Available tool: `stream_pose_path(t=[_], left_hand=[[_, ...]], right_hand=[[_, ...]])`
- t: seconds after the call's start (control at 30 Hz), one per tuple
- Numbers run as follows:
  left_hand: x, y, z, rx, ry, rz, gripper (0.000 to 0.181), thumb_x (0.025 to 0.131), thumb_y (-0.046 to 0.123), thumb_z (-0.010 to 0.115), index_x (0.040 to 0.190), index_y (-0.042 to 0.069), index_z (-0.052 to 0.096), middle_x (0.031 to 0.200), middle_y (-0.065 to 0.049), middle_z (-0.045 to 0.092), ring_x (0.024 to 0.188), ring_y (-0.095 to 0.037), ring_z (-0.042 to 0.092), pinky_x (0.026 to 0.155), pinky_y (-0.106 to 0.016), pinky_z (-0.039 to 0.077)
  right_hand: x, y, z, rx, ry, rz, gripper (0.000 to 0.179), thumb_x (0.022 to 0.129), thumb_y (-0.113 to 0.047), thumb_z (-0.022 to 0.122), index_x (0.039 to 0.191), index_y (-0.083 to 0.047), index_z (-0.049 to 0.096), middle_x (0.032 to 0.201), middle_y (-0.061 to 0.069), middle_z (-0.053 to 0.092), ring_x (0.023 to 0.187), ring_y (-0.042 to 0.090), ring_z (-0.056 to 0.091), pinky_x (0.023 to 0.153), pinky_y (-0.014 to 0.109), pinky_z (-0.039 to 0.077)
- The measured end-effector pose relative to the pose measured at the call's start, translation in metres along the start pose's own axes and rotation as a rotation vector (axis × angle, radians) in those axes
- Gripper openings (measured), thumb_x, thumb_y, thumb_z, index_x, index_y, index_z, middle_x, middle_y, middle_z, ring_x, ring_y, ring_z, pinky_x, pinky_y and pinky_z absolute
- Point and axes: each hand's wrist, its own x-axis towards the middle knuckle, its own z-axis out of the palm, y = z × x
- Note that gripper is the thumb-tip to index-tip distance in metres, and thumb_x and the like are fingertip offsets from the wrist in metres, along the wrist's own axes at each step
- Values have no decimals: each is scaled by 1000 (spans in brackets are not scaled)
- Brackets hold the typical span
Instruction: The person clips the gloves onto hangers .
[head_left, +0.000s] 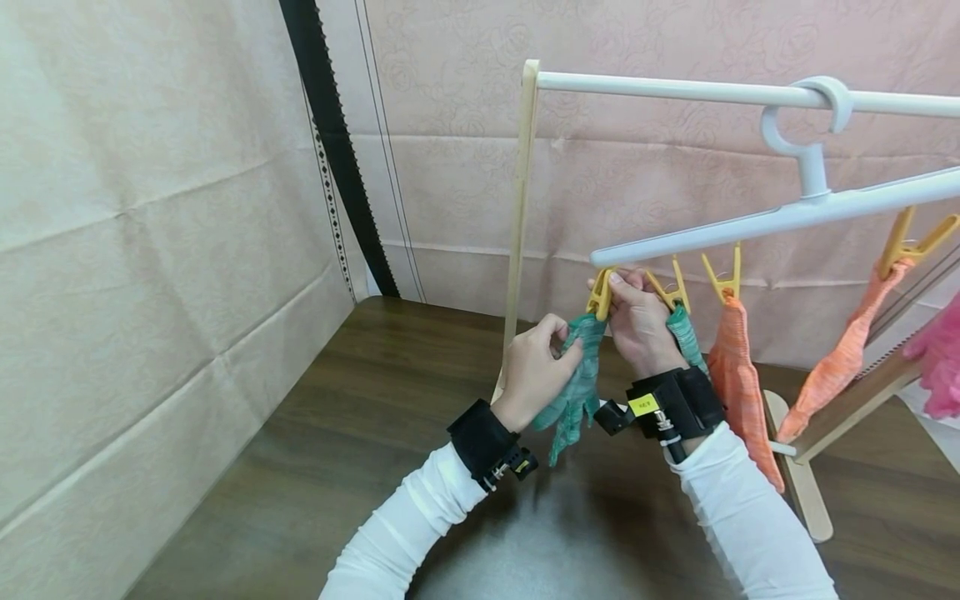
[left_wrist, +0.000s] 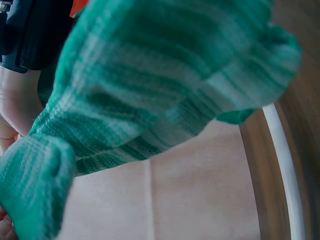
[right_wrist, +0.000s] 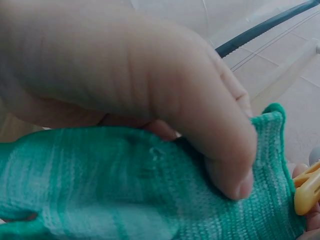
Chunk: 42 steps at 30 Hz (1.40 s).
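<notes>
My left hand (head_left: 542, 371) pinches a green knit glove (head_left: 581, 375) near its cuff, the fingers of the glove hanging down. At the top of that cuff, my right hand (head_left: 643, 325) pinches a yellow clothespin (head_left: 600, 293) under the low left end of a light-blue hanger (head_left: 697, 235). In the left wrist view, the green glove (left_wrist: 165, 75) fills much of the picture. The right wrist view has the left hand's thumb (right_wrist: 230, 170) pressed on the green glove (right_wrist: 110, 180), with part of the yellow clothespin (right_wrist: 310, 187) at the cuff.
Behind my right hand, another clothespin (head_left: 670, 287) holds a second green glove (head_left: 686, 337). Orange gloves (head_left: 742, 375) hang from clothespins further right. The hanger hooks over a white rail (head_left: 675, 88) with a wooden post (head_left: 519, 192). Something pink (head_left: 941, 358) shows at the right edge.
</notes>
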Motion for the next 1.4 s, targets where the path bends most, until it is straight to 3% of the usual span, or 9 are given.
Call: stream_pose_path(t=[0.37,0.63,0.83,1.1,1.27,1.4], left_hand=[[5,2,1,-45,34,29,12,82,16,59,79,8,50,64,-1,56,55,-7,49,51,-12,36],[5,2,1,-63,44,41,12,81,16,59,79,7,51,65,-2,57,56,-7,51,52,-11,38],[4,2,-1,-68,33,25,12,82,17,58,83,7,52,67,-2,59,57,-7,53,54,-12,39],[3,0,-2,-71,22,0,16,83,19,58,92,6,53,72,-3,62,58,-8,55,54,-12,40],[0,-2,-2,-66,20,-10,24,83,19,57,101,5,52,80,-4,64,60,-8,56,54,-12,40],[-2,-4,-2,-83,16,-23,29,83,18,57,107,4,51,90,-6,64,64,-10,58,57,-13,42]], right_hand=[[0,2,0,-3,-14,12,32,86,3,47,58,-9,39,64,2,58,67,16,63,76,27,49],[0,6,-5,-19,-79,33,31,89,-2,46,60,-11,41,70,2,60,73,19,63,78,29,45],[-1,10,-7,-18,-127,31,30,91,-6,44,61,-10,44,75,2,61,76,19,62,81,31,43],[-1,12,-10,-21,-153,52,30,92,-4,41,63,-11,45,75,2,61,75,20,61,75,28,44],[-3,16,-15,-115,-140,90,29,94,-2,33,68,-14,42,67,-3,48,63,10,47,68,21,34],[-4,20,-17,-194,-123,117,29,94,-4,33,70,-16,42,64,-6,40,60,10,32,67,22,24]])
